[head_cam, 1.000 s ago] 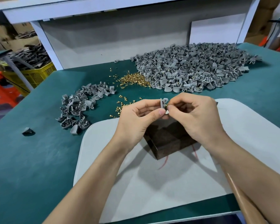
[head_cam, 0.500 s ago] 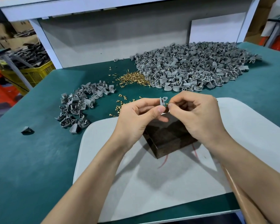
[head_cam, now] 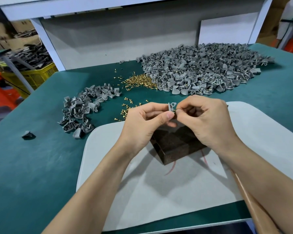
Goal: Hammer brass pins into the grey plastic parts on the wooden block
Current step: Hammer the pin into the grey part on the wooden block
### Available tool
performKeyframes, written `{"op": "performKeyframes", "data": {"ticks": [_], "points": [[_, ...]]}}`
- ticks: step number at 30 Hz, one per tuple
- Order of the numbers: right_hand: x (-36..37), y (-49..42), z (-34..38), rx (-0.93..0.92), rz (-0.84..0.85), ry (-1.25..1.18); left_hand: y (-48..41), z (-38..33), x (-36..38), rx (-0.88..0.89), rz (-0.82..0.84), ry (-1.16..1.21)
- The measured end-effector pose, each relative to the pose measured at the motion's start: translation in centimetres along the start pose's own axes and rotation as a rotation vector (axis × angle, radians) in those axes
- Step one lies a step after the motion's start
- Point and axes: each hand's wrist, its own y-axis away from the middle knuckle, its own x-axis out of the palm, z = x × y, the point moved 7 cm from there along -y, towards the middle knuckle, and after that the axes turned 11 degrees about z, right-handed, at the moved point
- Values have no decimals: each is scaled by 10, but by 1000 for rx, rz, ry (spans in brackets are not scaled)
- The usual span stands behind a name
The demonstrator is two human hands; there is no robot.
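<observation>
Our left hand [head_cam: 142,122] pinches one grey part [head_cam: 171,106] just above the wooden block [head_cam: 176,144], near the middle of the surface [head_cam: 41,166]. Our right hand [head_cam: 208,119] pinches what looks like a brass pin [head_cam: 174,111] against it. Next, we think, the part goes down on the block for hammering.

Factory workshop: heaped grey parts [head_cam: 201,70], brass pins [head_cam: 140,80] (yellow crate [head_cam: 39,75] behind).

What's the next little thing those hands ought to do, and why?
Probably press the pin into the grey part. The left hand pinches that part above the wooden block, and the right hand pinches at its edge, seemingly on a pin too small to see clearly.
</observation>
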Motion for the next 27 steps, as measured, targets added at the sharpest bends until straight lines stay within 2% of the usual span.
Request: {"op": "performKeyframes", "data": {"ticks": [14, 27], "points": [[1, 2, -3, 8, -21, -43, 0, 4, 1, -28, -6, 19], [1, 1, 0, -10, 59, 26, 1, 3, 2, -44, 24, -18]]}}
